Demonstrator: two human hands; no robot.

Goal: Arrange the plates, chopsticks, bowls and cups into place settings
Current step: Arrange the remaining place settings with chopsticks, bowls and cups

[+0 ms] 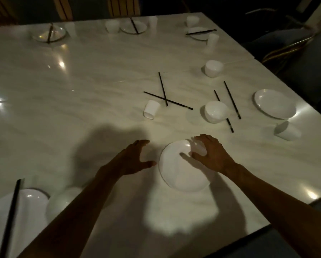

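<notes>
A white plate lies on the pale marble table in front of me. My right hand grips a small white bowl that sits on the plate's far right part, fingers curled over it. My left hand hovers just left of the plate with fingers spread, holding nothing. Beyond them lie two crossed black chopsticks, a cup on its side, a bowl, another pair of chopsticks, a further bowl, a plate and a tipped cup.
At the near left is a plate with a black chopstick across it. Three settings with plates, chopsticks and cups line the far edge. The table's right edge runs diagonally past dark chairs.
</notes>
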